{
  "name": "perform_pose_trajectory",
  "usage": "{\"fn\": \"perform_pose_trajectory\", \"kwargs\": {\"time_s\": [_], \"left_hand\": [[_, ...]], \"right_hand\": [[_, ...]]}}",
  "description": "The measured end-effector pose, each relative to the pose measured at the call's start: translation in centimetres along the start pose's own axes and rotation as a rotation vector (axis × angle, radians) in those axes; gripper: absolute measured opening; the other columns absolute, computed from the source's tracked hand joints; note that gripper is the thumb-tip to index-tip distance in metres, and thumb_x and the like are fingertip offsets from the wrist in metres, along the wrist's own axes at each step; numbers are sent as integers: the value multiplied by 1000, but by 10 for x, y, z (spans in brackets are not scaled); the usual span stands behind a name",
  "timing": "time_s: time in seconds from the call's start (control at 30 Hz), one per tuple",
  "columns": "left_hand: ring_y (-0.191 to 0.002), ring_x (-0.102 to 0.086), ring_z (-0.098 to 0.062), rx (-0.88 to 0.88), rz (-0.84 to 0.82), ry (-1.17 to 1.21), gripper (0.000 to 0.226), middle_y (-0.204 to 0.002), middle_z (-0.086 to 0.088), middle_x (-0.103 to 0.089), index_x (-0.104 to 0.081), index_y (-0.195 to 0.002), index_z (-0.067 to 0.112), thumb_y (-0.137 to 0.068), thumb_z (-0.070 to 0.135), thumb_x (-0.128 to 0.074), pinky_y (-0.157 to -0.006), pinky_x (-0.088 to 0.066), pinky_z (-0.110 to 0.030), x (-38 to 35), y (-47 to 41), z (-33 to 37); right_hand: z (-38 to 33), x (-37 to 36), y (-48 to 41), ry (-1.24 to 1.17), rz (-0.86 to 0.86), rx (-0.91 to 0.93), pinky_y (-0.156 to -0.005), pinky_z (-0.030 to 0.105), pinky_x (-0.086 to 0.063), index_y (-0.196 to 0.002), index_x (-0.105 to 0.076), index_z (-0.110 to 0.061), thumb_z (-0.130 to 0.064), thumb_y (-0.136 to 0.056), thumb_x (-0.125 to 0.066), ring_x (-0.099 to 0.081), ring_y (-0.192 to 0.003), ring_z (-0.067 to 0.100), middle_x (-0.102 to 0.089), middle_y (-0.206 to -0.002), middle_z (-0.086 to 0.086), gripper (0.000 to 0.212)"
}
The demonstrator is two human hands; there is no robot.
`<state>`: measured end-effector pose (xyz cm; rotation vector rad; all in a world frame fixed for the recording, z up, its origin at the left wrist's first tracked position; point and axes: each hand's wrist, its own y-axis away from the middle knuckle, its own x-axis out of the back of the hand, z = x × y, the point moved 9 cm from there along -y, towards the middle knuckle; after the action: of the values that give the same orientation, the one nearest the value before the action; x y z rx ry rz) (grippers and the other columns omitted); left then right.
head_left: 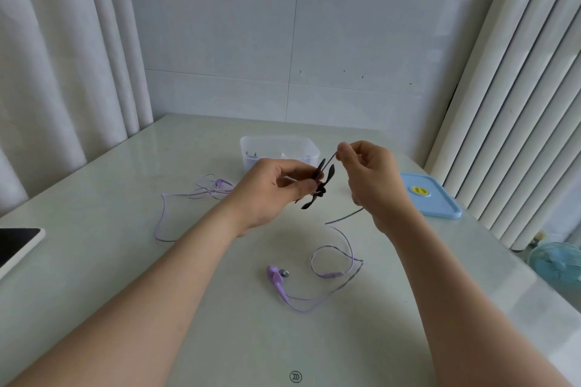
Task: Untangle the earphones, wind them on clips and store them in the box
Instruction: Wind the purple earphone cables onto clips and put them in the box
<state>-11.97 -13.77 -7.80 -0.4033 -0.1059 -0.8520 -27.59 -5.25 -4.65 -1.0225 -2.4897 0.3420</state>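
My left hand (273, 190) pinches a black winder clip (319, 187) above the table's middle. My right hand (367, 173) pinches the purple earphone cable (330, 161) just above the clip, and the cable runs from the clip to those fingers. The rest of that cable trails down past my right wrist to loops on the table (338, 258), ending in a purple earbud (276, 276) near me. A second purple earphone (201, 195) lies tangled to the left. The clear plastic box (278, 148) stands behind my hands.
The box's blue lid (430, 198) lies at the right near the table's edge. A white tablet with a dark screen (17, 245) sits at the left edge. A small blue fan (556, 261) stands off the table at the right. Curtains hang on both sides.
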Motion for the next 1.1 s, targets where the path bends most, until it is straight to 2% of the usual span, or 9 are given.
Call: {"fn": "perform_pose_trajectory", "kwargs": {"time_s": [0.17, 0.3, 0.37, 0.47, 0.57, 0.73, 0.9, 1.0, 1.1], "left_hand": [[-100, -78, -21, 24, 138, 278, 17, -105, -10, -80, -77, -112, 11, -97, 8, -70, -82, -63, -32, 10, 0, 3], [-97, -77, -11, 39, 264, 223, 17, -100, 0, -82, -77, -112, 18, -96, 20, -73, -86, -59, -33, 26, 0, -2], [-95, -76, -11, 69, 326, 244, 18, -99, 0, -82, -78, -111, 15, -96, 23, -74, -83, -57, -32, 32, 0, -9], [-89, -78, -12, 123, 420, 315, 22, -97, -3, -82, -78, -109, 8, -98, 26, -72, -78, -61, -28, 41, 1, -16], [-88, -78, -19, 171, 442, 405, 22, -95, -7, -81, -76, -107, 6, -101, 25, -70, -79, -65, -35, 44, 2, -23], [-84, -75, -8, 166, 384, 99, 16, -101, -2, -78, -71, -110, 18, -99, 29, -71, -67, -49, -27, 45, 3, -19], [-86, -73, -10, 193, 184, 117, 22, -106, 3, -79, -72, -117, 18, -101, 33, -67, -69, -41, -26, 25, 0, -19], [-85, -72, -8, 127, 150, 88, 21, -103, 4, -79, -75, -115, 18, -98, 29, -72, -68, -45, -21, 20, -1, -11], [-93, -75, -9, 59, 140, 16, 19, -103, 3, -80, -77, -110, 20, -92, 24, -80, -83, -55, -19, 20, -2, -5]], "right_hand": [[4, 0, -3, 391, 43, 109, -48, 25, -32, -83, -72, -23, -39, -103, -62, -45, -46, 8, -56, -53, -8, 26], [10, -27, 7, 542, -212, 87, -53, 20, -34, -77, -72, -29, -34, -104, -58, -48, -46, 1, -52, -42, -25, 31], [7, -42, 17, 558, -362, 90, -48, 13, -33, -80, -74, -29, -31, -105, -55, -48, -45, 1, -49, -40, -25, 31], [-7, -58, 32, 468, -498, 136, -49, 14, -32, -86, -79, -24, -25, -104, -54, -43, -43, 5, -44, -41, -15, 30], [-21, -67, 45, 370, -596, 193, -50, 14, -31, -94, -81, -24, -19, -102, -59, -37, -44, 8, -42, -47, -12, 24], [-34, -55, 36, 210, -415, 262, -53, 25, -28, -85, -80, -21, -15, -97, -59, -29, -49, 10, -39, -51, -6, 25], [-38, -36, 25, 203, -192, 318, -54, 32, -39, -86, -73, -18, -16, -101, -51, -50, -56, 16, -70, -74, 8, 27], [-34, -30, 20, 222, -137, 308, -61, 34, -47, -87, -70, -18, -17, -102, -51, -61, -68, 20, -72, -78, 3, 24], [-33, -28, 19, 278, -117, 319, -51, 22, -33, -81, -70, -17, -18, -99, -54, -44, -52, 12, -65, -66, 5, 24]]}}
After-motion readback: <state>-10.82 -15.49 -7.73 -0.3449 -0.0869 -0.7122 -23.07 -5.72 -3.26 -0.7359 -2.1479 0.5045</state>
